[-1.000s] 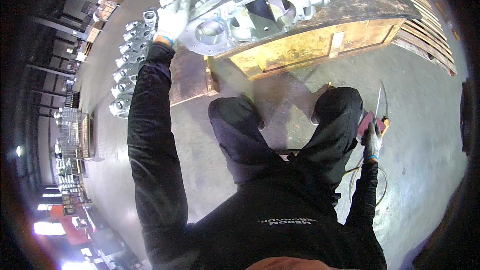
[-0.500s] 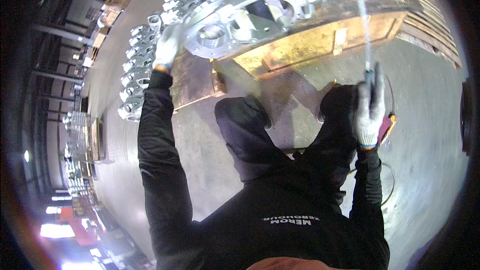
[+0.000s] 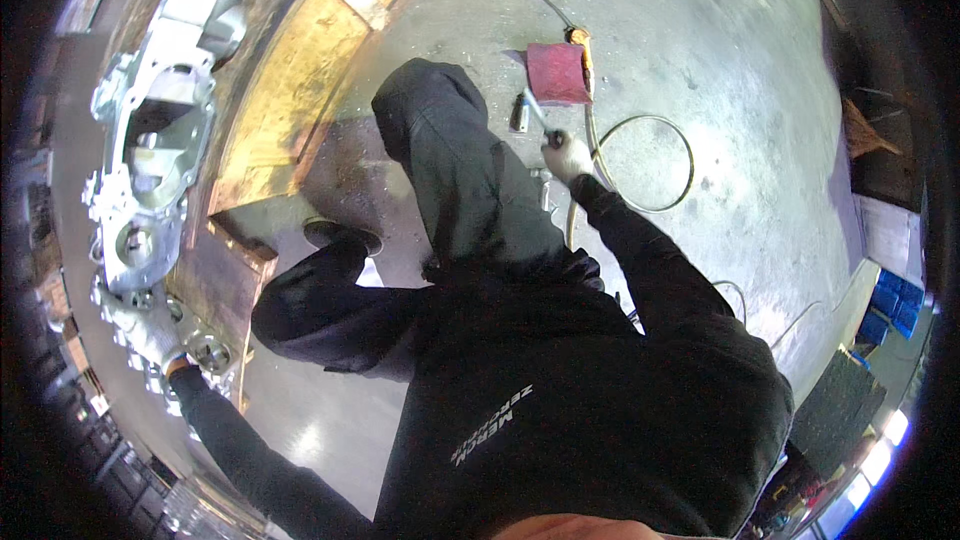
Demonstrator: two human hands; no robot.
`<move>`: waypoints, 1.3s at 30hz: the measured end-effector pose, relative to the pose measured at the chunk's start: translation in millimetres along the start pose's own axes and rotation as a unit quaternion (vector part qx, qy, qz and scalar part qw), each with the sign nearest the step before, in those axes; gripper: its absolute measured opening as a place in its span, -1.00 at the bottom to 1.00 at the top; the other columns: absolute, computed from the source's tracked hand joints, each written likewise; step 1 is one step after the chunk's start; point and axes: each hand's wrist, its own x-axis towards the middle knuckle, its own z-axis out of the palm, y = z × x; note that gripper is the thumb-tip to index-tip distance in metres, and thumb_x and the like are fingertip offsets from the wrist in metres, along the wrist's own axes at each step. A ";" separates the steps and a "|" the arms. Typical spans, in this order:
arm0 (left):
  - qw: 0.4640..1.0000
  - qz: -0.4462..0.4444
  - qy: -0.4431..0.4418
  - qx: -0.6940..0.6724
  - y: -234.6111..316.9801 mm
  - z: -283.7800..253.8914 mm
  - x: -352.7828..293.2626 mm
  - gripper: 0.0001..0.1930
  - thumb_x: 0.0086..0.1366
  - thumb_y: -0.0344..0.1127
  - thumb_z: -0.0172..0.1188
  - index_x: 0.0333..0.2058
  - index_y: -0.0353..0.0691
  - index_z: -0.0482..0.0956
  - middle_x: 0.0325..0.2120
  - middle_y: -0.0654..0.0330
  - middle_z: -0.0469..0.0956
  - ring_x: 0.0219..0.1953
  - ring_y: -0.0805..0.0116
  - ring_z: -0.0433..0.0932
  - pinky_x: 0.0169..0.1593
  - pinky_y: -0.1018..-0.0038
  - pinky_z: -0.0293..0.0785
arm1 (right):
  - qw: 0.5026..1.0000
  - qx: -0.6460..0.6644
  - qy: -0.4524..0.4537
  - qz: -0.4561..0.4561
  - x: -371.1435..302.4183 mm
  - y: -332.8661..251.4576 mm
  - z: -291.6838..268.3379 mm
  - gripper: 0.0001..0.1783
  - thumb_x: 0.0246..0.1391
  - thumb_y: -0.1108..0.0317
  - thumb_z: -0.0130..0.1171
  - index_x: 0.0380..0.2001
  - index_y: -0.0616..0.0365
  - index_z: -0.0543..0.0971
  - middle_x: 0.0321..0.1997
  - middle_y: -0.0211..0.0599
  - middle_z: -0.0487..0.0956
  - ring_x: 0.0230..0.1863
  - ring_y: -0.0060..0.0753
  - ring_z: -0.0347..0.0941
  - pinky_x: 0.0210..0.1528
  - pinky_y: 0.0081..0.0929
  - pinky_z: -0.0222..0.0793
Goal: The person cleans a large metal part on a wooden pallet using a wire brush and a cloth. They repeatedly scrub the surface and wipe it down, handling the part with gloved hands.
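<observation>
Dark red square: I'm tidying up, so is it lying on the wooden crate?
No, the dark red square lies on the grey floor.

Casting on crate left, hose right

The gloved left hand reaches far out sideways, while the gloved right hand is curled, its arm stretched forward.

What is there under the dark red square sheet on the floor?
Around the dark red sheet, grey floor is visible; a yellow tool lies at its edge. Directly beneath is covered.
</observation>
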 end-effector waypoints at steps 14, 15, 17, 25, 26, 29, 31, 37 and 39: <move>0.975 -0.091 -0.139 0.147 -4.2 -6.4 2.6 0.04 0.30 0.25 0.28 0.47 -0.23 -0.09 0.21 -0.27 0.38 0.12 -0.24 0.57 0.12 0.01 0.63 | 0.997 0.031 -0.074 0.015 -0.6 34.8 80.7 -0.21 0.04 0.17 0.40 0.36 -0.14 0.39 0.07 0.03 0.64 0.10 0.13 0.57 0.12 -0.05 0.49; 0.978 -0.080 -0.123 0.150 -8.7 -4.0 1.9 0.04 0.30 0.25 0.27 0.47 -0.23 -0.09 0.21 -0.27 0.38 0.09 -0.27 0.57 0.10 -0.01 0.64 | 0.999 0.025 0.011 -0.047 0.1 36.7 79.7 -0.22 0.00 0.14 0.45 0.31 -0.02 0.42 0.10 0.00 0.62 0.15 0.10 0.55 0.13 -0.09 0.49; 0.955 -0.143 -0.159 0.207 -12.9 -1.6 0.4 0.03 0.29 0.19 0.30 0.47 -0.24 -0.08 0.20 -0.27 0.39 0.04 -0.27 0.61 0.05 -0.06 0.66 | 0.997 0.034 0.071 0.012 -4.1 46.0 79.6 -0.19 -0.04 0.12 0.48 0.28 0.05 0.42 0.11 -0.01 0.61 0.15 0.08 0.54 0.14 -0.11 0.50; 0.966 -0.175 -0.063 0.179 17.8 5.5 -1.8 -0.03 0.26 0.02 0.39 0.45 -0.26 0.03 0.13 -0.30 0.50 -0.09 -0.33 0.65 -0.13 -0.08 0.66 | 0.927 -0.243 -0.197 0.208 -39.6 88.5 119.1 0.00 -0.24 -0.20 0.56 0.20 0.07 0.38 0.16 -0.05 0.53 0.23 -0.05 0.50 0.23 -0.13 0.46; 0.975 -0.128 -0.037 0.179 19.9 5.8 -3.4 -0.08 0.30 -0.01 0.36 0.44 -0.28 0.05 0.13 -0.30 0.50 -0.06 -0.28 0.65 -0.10 -0.05 0.66 | 0.925 -0.275 -0.206 0.162 -38.3 87.8 125.5 -0.21 -0.05 -0.11 0.45 0.17 0.05 0.44 0.13 -0.08 0.57 0.19 -0.05 0.53 0.23 -0.13 0.46; 0.991 -0.083 0.021 0.100 17.6 10.1 -5.8 -0.11 0.28 0.04 0.36 0.41 -0.26 0.13 0.06 -0.18 0.56 -0.11 -0.12 0.69 -0.15 0.04 0.73 | 0.933 -0.229 -0.159 0.228 -29.1 83.4 136.8 -0.48 0.12 0.07 0.27 0.11 0.03 0.53 0.10 -0.12 0.63 0.15 -0.10 0.58 0.18 -0.19 0.51; 0.991 -0.031 0.038 0.128 9.2 10.4 -7.1 -0.09 0.23 0.13 0.39 0.39 -0.21 0.18 -0.02 -0.06 0.63 -0.19 -0.01 0.74 -0.23 0.09 0.81 | 0.924 -0.241 -0.195 0.225 -22.4 84.0 136.4 -0.53 0.13 0.08 0.24 0.06 0.03 0.59 0.08 -0.11 0.66 0.15 -0.15 0.61 0.17 -0.22 0.54; 0.995 -0.084 0.012 0.044 -7.7 6.7 -12.4 -0.20 0.25 -0.18 0.35 0.37 -0.30 0.20 0.09 -0.18 0.54 0.08 -0.09 0.60 0.18 0.12 0.50 | 0.963 -0.108 -0.212 0.130 -20.1 107.8 123.5 -0.38 0.14 -0.11 0.23 0.06 0.18 0.59 0.02 0.12 0.66 0.11 0.09 0.59 0.16 -0.12 0.51; 0.989 -0.145 -0.001 0.004 4.0 3.6 -12.7 -0.23 0.26 -0.25 0.31 0.37 -0.31 0.18 0.17 -0.19 0.48 0.16 -0.11 0.53 0.28 0.10 0.40 | 0.964 -0.082 -0.235 0.098 -20.6 115.8 119.2 -0.35 0.12 -0.11 0.25 0.02 0.26 0.59 -0.03 0.20 0.65 0.07 0.18 0.60 0.11 -0.07 0.52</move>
